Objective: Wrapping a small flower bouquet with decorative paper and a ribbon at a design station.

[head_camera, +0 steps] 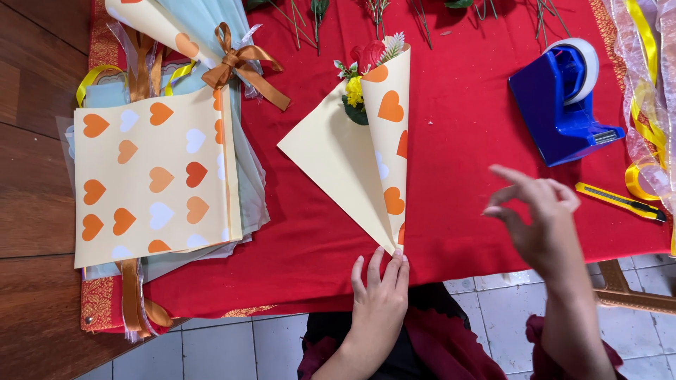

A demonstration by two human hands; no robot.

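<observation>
Red cloth (465, 141) covers the worktop, and near the middle of its near edge lies a cream paper cone (355, 158) printed with orange and white hearts, wrapped around a small bunch of flowers (366, 60) whose red, yellow and white heads stick out at the far end. The cone's point faces the near edge. The left hand (379, 288) lies flat and open on the cloth, fingers together, its fingertips touching that point; it grips nothing. The right hand (539, 214) hovers above the cloth toward the right, blurred, fingers loosely spread with thumb and forefinger a little apart, empty as far as can be seen.

Toward the left edge sits a stack of the same heart paper sheets (155, 176) over pale blue sheets. Beyond it, at the far left corner, lies a finished cone tied with a brown ribbon bow (236, 60). A blue tape dispenser (563, 102) stands toward the right edge, with a yellow utility knife (620, 202) just nearer and yellow ribbon (644, 84) along the right edge. Green stems (422, 17) lie along the far edge.
</observation>
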